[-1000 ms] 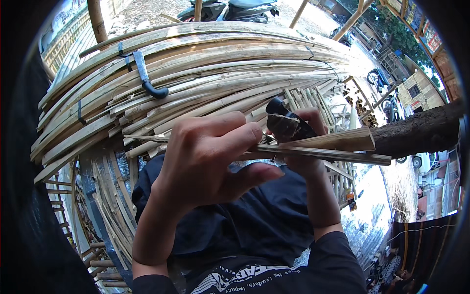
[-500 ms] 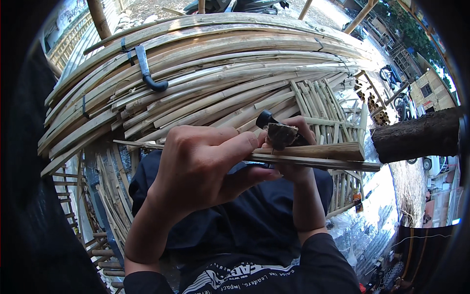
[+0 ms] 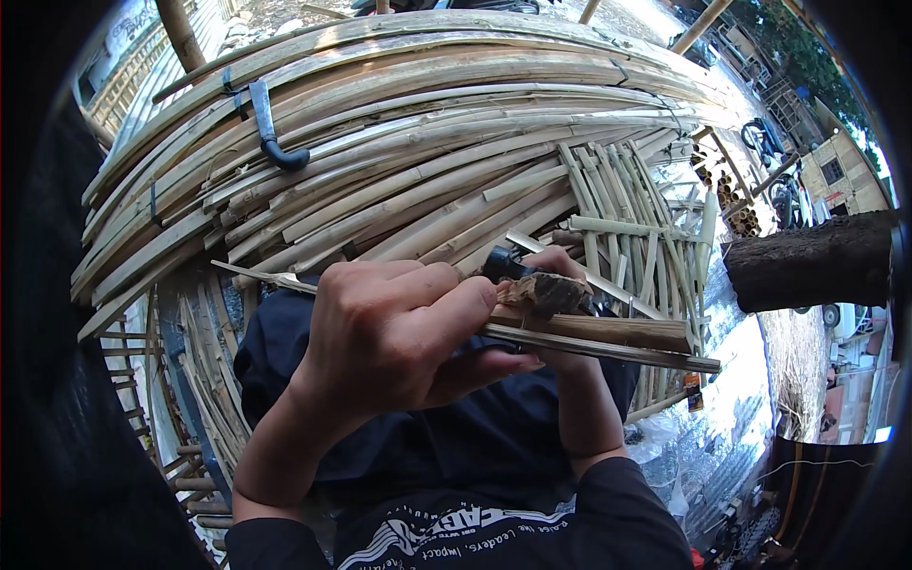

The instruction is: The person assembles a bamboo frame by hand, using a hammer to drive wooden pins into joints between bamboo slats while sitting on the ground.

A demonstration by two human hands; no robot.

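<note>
Pinching thin bamboo strip [image 3: 655, 356] w/ L hand [image 3: 375, 328], R hand [image 3: 573, 368] curled round wooden piece [image 3: 622, 331] alongside; strip prob. light, springy, splintery, so grip flat faces, not edges

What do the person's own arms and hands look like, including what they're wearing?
The left grip is a bare hand without a glove; the right grip, partly hidden, shows bare fingers. No watch or bracelet shows on either wrist. Both forearms are bare down to plain dark sleeves, left and right, of a shirt with a white print on its front.
</note>
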